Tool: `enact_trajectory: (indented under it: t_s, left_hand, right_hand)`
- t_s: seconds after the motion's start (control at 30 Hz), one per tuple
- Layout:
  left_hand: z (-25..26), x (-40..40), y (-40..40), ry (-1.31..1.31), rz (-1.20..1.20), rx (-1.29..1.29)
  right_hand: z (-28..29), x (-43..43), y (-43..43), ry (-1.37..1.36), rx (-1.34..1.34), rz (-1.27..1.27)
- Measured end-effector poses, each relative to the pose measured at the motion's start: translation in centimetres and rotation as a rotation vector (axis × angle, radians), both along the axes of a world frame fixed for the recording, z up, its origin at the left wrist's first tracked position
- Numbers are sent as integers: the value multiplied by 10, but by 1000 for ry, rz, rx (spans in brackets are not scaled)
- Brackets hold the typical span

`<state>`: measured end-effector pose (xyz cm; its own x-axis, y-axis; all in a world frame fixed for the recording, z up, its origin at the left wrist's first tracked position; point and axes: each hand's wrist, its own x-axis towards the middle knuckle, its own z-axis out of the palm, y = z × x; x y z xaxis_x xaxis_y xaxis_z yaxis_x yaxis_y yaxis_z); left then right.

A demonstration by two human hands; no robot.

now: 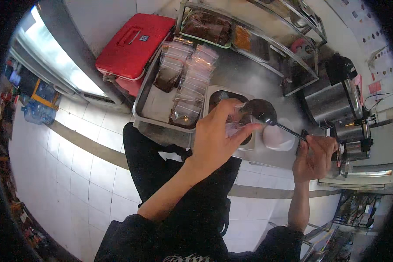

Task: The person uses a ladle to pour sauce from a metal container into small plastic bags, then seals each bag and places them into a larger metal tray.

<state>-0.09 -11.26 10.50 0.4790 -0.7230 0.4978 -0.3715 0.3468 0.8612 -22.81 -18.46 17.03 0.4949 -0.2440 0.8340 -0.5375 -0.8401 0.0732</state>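
My left hand [213, 137] pinches a small clear plastic bag [233, 128] between thumb and fingers. My right hand [314, 157] grips the thin handle of a dark, round-bowled ladle [261, 111]. The ladle's bowl is at the bag's mouth, by my left fingertips; whether it is inside the bag is unclear. Under my left hand stands a rectangular steel pan [249, 148] with dark contents, partly hidden. To its left, a large metal tray [152, 109] holds several zip bags [186, 113] with dark filling, overlapping in two rows.
A rounded white item [280, 136] lies right of the pan. A red cooler box [134, 49] stands beyond the tray. Behind, a metal rack [262, 31] stands over a dark-filled green-rimmed tray [206, 28]. Steel pots [330, 101] are at right, a refrigerator [62, 52] at left.
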Motion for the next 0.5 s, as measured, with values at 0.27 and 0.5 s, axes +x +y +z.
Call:
enact_trajectory:
  t_s: [0.27, 0.5]
  left_hand:
    - [-7, -2, -4, 89, -39, -33]
    - [-10, 1, -2, 30, 3, 13]
  right_hand:
    - [-6, 11, 11, -150, 380, -103]
    - [-2, 22, 17, -362, 973, 6]
